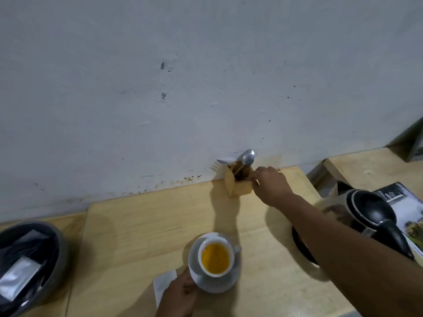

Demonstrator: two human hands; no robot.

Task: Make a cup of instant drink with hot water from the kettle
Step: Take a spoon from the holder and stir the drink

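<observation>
Cup of orange drink sits on its saucer near the table's front edge. My left hand grips the saucer's rim. My right hand reaches the wooden holder by the wall, fingers pinched at its top; I cannot tell around what. Kettle stands right.

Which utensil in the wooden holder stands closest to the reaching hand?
The metal spoon, bowl up on the wooden holder's right side near the right hand; the forks lean away left.

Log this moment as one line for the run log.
right hand at holder, reaching | left hand on saucer | cup filled | kettle on base
</observation>
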